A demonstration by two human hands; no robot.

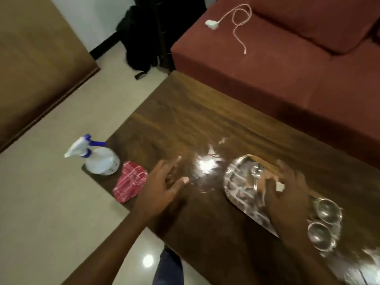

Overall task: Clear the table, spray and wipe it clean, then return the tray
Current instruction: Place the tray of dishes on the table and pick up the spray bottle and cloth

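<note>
A dark wooden table (195,124) carries a shiny metal tray (234,188) on its right side. My right hand (290,194) lies over the tray, its fingers on a spoon (256,171) and a small white piece (280,186); motion blur hides the grip. Two steel bowls (327,210) stand at the tray's near end, beside my wrist. My left hand (162,188) hovers open above the table's middle, fingers spread, holding nothing. Left of it lies a crumpled red checked cloth (130,184). A white spray bottle (100,159) with a blue trigger stands at the table's left corner.
A dark red sofa (287,68) runs along the table's far side, with a white charger and cable (236,19) on its seat. A black bag (139,38) sits on the tiled floor beyond the table. A brown wooden panel (37,58) fills the left.
</note>
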